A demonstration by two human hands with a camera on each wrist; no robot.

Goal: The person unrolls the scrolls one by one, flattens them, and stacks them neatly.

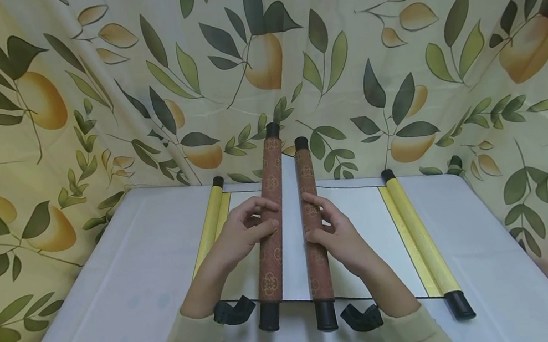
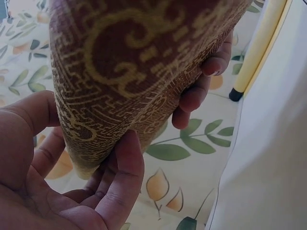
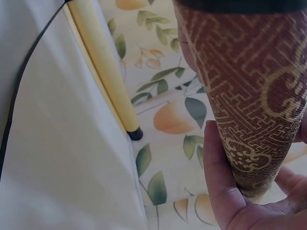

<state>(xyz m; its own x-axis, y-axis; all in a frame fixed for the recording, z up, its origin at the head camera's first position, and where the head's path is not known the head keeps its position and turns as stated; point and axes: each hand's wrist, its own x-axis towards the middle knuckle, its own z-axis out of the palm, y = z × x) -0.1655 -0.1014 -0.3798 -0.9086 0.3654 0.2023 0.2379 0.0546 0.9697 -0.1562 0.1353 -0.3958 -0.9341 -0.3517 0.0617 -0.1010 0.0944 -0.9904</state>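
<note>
A cloth backdrop (image 1: 228, 117) printed with leaves and orange fruit sweeps from nine o'clock through twelve to three. In front of it a white table (image 1: 113, 266) spreads toward six, and on that lies a white sheet (image 1: 358, 212) with a thin dark border. Above the sheet are two brown patterned rollers: the left brown roller (image 1: 270, 255) leans from one o'clock at its top to seven at its foot, and the right brown roller (image 1: 318, 261) runs nearly twelve to six, apart from it. Between them shows a white strip (image 1: 292, 230). The left yellow roller (image 1: 207, 222) sits along the sheet's nine o'clock side, the right yellow roller (image 1: 422, 233) along its three o'clock side. Pale sleeves (image 1: 191, 336) enter from seven and five. The left hand (image 1: 240, 233) grips the left brown roller from its nine o'clock side, thumb and fingers curled round it; the right hand (image 1: 342, 237) likewise grips the right brown roller from three o'clock. Black pieces (image 1: 234, 311) sit at both wrists, and black caps (image 1: 326, 315) finish the rollers' ends.
</note>
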